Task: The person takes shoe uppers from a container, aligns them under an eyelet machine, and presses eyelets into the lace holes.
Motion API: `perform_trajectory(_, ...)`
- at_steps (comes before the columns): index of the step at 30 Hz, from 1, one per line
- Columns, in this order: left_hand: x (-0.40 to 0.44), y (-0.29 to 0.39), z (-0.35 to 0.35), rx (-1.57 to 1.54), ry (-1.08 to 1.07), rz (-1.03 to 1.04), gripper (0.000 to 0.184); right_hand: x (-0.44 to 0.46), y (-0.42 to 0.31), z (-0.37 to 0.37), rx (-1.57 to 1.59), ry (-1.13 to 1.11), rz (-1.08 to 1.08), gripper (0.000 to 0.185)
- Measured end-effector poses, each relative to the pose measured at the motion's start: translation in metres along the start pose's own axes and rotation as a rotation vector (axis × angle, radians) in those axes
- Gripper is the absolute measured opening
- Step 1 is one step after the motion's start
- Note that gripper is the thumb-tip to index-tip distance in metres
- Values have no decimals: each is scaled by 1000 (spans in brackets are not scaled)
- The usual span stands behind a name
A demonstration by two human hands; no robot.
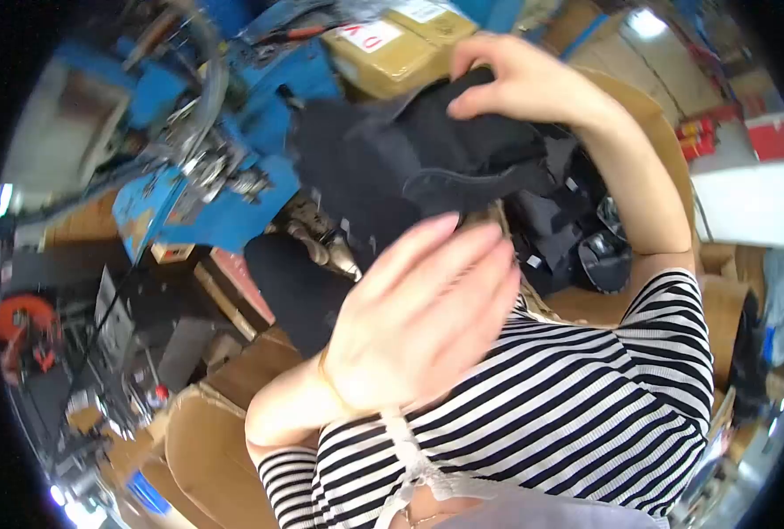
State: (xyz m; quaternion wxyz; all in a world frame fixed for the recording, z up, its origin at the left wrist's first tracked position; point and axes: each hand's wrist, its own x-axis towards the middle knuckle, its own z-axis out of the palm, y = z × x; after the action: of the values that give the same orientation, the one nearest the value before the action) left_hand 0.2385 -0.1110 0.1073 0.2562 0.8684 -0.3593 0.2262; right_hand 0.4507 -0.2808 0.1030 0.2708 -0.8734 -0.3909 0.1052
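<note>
A bundle of black fabric [365, 154] with seams and small pale tags is spread in front of me, over the edge of the blue machine table. My right hand [520, 79] is at its upper right, thumb and fingers curled round a fold. My left hand [427, 313], blurred, hovers in front of my chest below the fabric, fingers stretched out and holding nothing. Another black piece [295, 286] hangs at the left of that hand. More black pieces [555, 234] with small white tags lie in a cardboard box [648, 110] at the right.
A metal sewing-machine-like mechanism [211, 167] stands on the blue table [224, 216] at the upper left. Behind the fabric sits a taped brown package [392, 57] with a white label. Cardboard [211, 450] is at the lower left. A white surface [754, 212] is far right.
</note>
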Motion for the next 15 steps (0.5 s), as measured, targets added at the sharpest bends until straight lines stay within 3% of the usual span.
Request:
perform_trajectory(1,-7,-10,13,-16,19,-100,45,15,-13,20,23,-128,-5,34)
perform_trajectory(3,-27,-18,17,104,-158,-443,41,47,-27,70,155,-310,-73,30)
perform_trajectory(4,-43,-25,20,77,-226,-414,38,59,-30,94,254,-439,-74,25)
perform_trajectory(5,-61,-29,26,53,-250,-418,43,65,-50,106,384,-659,104,22)
perform_trajectory(6,-74,-28,32,73,-234,-473,45,71,-52,135,388,-725,81,22)
perform_trajectory(7,-83,-28,38,84,-216,-527,47,79,-43,174,282,-632,-110,20)
perform_trajectory(9,-99,-37,50,43,-206,-710,48,84,-59,198,209,-617,-293,16)
perform_trajectory(13,-112,-55,62,-88,-57,-818,26,79,-77,209,195,-433,-738,14)
perform_trajectory(15,-127,-57,59,-184,167,-519,18,85,-76,203,367,-354,-983,17)
